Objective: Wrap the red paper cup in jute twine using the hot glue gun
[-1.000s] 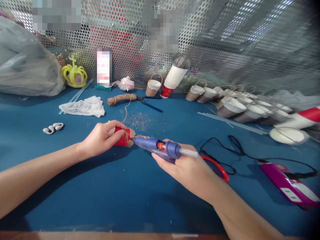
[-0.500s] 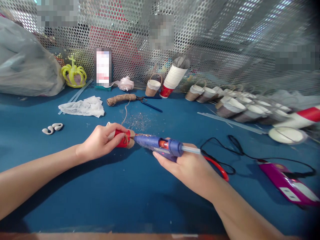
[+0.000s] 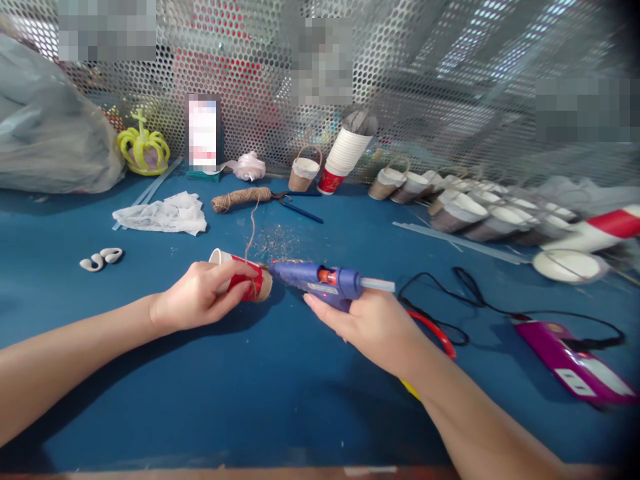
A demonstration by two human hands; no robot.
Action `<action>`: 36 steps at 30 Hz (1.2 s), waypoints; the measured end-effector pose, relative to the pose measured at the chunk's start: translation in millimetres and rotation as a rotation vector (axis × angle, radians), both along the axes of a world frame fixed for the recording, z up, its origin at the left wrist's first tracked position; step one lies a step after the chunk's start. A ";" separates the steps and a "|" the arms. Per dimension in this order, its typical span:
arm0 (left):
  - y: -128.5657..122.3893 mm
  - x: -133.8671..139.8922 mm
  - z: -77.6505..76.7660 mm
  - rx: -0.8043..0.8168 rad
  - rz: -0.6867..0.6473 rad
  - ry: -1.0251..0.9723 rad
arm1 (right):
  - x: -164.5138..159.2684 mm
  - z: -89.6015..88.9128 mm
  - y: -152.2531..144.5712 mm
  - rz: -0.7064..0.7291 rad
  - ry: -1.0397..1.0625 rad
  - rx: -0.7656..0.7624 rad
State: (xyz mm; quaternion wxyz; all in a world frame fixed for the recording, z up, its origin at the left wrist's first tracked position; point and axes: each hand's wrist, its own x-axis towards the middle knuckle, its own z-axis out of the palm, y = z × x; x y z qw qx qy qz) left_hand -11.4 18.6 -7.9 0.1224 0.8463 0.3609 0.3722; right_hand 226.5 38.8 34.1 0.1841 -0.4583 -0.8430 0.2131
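My left hand is wrapped round a red and white paper cup lying on its side, its base end toward the right with brown twine wound on it. A strand of twine runs from the cup back to a twine bundle. In my right hand is a blue hot glue gun, a clear glue stick poking out of its rear. The gun's nozzle points left, close to the cup's base; whether they touch I cannot tell.
Pliers lie behind the gun. Twine-covered cups crowd the right, near a purple power strip. A stack of paper cups, crumpled white cloth, white earbuds and a grey plastic bag are around.
The cup has tilted, so more of its white rim and its twine-wound end show. The glue gun's nozzle sits slightly farther from the cup. The view has shifted slightly.
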 end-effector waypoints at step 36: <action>3.2 1.9 -0.5 0.111 -0.088 -0.022 | -4.5 4.4 4.3 -0.008 0.070 -0.060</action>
